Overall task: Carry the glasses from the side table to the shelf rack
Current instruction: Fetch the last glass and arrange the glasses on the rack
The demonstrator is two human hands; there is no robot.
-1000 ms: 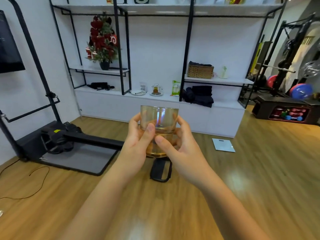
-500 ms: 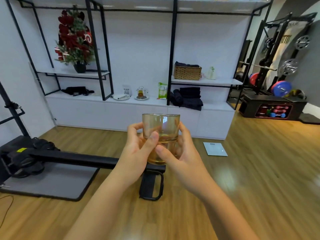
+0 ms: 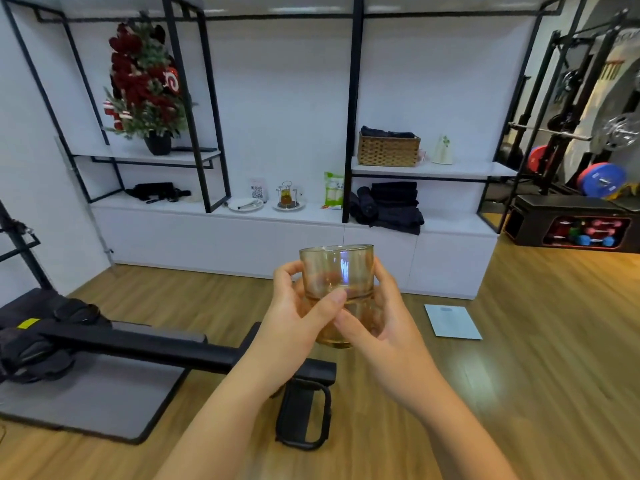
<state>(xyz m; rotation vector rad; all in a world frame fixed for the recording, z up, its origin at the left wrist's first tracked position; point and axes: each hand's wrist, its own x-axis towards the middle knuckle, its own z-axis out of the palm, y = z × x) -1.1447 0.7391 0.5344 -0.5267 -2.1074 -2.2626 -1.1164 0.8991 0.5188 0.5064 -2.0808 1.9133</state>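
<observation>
Left hand [image 3: 294,317] and right hand [image 3: 384,327] both wrap the amber glasses [image 3: 337,292], held upright at chest height over the wood floor [image 3: 519,393]. Left thumb crosses the front, fingers curl round the back; right thumb sits low on the front, fingers on the far side. Looks like 2 glasses nested, one inside the other, judging by the step in the wall halfway down; refraction makes the count unsure.

Shelf rack [image 3: 349,109] straight ahead against the white wall, well apart from the hands, black frame with white boards.
- 1 small decorated Christmas tree [image 3: 145,84] in a dark pot, upper left shelf
- 1 wicker basket [image 3: 388,150], right shelf, dark cloth in it
- 1 stack of dark folded towels [image 3: 388,206] below the basket
- 2 white plates [image 3: 246,204] on the counter; the right one carries a wire stand with 1 amber glass
- 1 green-and-white packet [image 3: 333,190] just beside the centre post

Floor: 1 pale bathroom scale [image 3: 452,321] to the right of the hands, 1 black exercise machine [image 3: 138,344] on a grey mat to the left.
</observation>
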